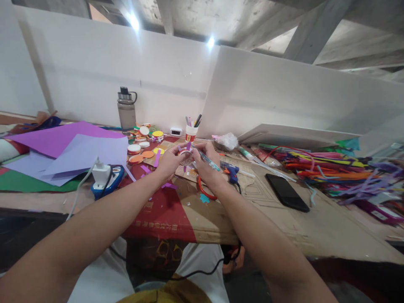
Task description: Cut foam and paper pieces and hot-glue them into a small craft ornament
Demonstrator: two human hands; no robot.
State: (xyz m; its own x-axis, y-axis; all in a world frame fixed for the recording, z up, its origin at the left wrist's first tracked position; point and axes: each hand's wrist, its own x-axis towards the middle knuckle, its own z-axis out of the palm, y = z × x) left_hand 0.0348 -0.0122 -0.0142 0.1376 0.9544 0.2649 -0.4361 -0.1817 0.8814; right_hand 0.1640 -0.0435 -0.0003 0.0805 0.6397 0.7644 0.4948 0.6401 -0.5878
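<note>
Over the cardboard at the middle of the table, my left hand point(169, 160) has its fingers closed on a small round disc point(186, 157) with a pale face. Purple strips point(188, 146) stick up at the disc's far edge. Close against it on the right, my right hand point(206, 162) is closed around a teal patterned pen-like tool point(209, 161), whose end slants down to the right. The fingertips of both hands meet near the disc, so the exact contact is partly hidden. More purple strips point(157, 158) lie left of my left hand.
A blue glue gun point(232, 174) and a black phone point(286, 192) lie to the right, before colourful pipe cleaners point(334, 172). Behind my hands stands a cup of pens point(191, 132). Left are round discs point(136, 159), a bottle point(126, 110), a power strip point(109, 182) and purple sheets point(91, 153).
</note>
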